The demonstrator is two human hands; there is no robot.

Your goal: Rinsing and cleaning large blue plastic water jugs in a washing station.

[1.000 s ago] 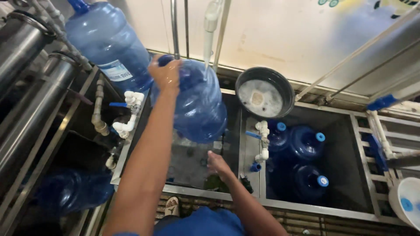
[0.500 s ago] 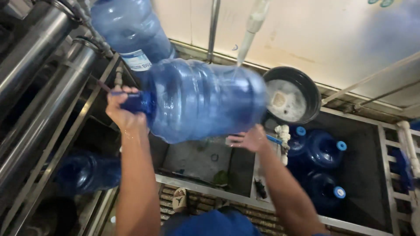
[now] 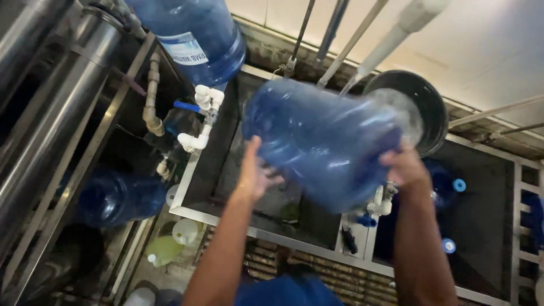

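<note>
Overhead, I'm holding the big translucent blue plastic water jug (image 3: 326,141) sideways above the steel wash basin (image 3: 192,170), its long axis running left-right; my left hand (image 3: 256,173) is cupping underneath, fingers spread, my right hand (image 3: 403,165) gripping the far end.

The big bottle (image 3: 326,141) between the two sets of fingers is translucent blue, blurred paler toward its right end. Above the left-hand fingers (image 3: 256,148), a second bottle (image 3: 190,37) is the same blue with a white label edged in darker blue. The pipe fittings (image 3: 201,116) left of those fingers are white, one with a blue lever. The round basin (image 3: 422,105) above the right-hand fingers (image 3: 396,157) is black. Bottle caps (image 3: 459,185) right of them are light blue. The tank rim (image 3: 187,181) is grey steel; the wall (image 3: 493,39) is cream.
</note>
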